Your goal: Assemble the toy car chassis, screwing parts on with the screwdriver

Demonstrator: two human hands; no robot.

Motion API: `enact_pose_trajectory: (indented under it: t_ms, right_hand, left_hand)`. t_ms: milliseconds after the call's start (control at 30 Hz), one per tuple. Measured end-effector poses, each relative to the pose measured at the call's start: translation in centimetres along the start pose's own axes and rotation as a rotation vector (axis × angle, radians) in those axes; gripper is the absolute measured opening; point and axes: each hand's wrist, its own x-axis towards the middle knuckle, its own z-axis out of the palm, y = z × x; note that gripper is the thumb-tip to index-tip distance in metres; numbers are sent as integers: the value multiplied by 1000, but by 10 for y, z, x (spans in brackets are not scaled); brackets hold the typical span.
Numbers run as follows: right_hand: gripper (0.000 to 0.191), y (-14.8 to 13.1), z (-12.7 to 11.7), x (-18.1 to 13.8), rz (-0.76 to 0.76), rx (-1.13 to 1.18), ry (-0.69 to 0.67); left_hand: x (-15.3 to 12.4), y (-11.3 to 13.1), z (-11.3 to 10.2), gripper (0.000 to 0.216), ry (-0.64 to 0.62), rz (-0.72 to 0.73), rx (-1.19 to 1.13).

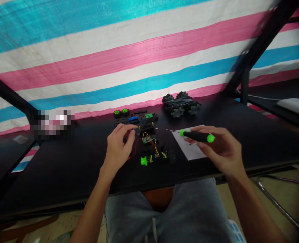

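A: Grips? 
B: Right hand (221, 152) grasps a black, green-capped screwdriver (197, 136) right of centre; left hand (119, 146) pinches something small, unclear what.

A: Progress? 
B: Judged midway: dismantled toy-car parts with wired circuit board (147, 139) lie at centre, loose green wheels (121, 112) beyond, intact black toy car (181, 104) behind.

A: Setting? 
B: Black tabletop (63, 168); white paper sheet (191, 150); striped tarpaulin (114, 50) above.

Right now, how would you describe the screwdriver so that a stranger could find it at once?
Start at the black table in front of the striped cloth, then go to the white paper sheet on its right part. Just above that sheet, the right hand holds the screwdriver. It alone has a black handle, bright green ends and a thin metal tip pointing left.
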Motion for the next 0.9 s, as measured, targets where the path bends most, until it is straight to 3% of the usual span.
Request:
enact_pose_trajectory:
  t_ms: [100,267,467,900]
  right_hand:
    - [37,-4,-1,-16,-72,-300,-187]
    - [37,0,0,-31,-224,-661,-355]
    - [39,6,6,-45,-252,-738,-374]
    - [36,3,12,-53,-245,-735,-308]
  left_hand:
    - [-34,-8,-15,22,143,-89,28]
    - [-74,-30,-45,26,213,-241,106]
    - [-102,-51,-78,34,276,-439,178]
    - [-107,-60,-85,39,212,-538,114]
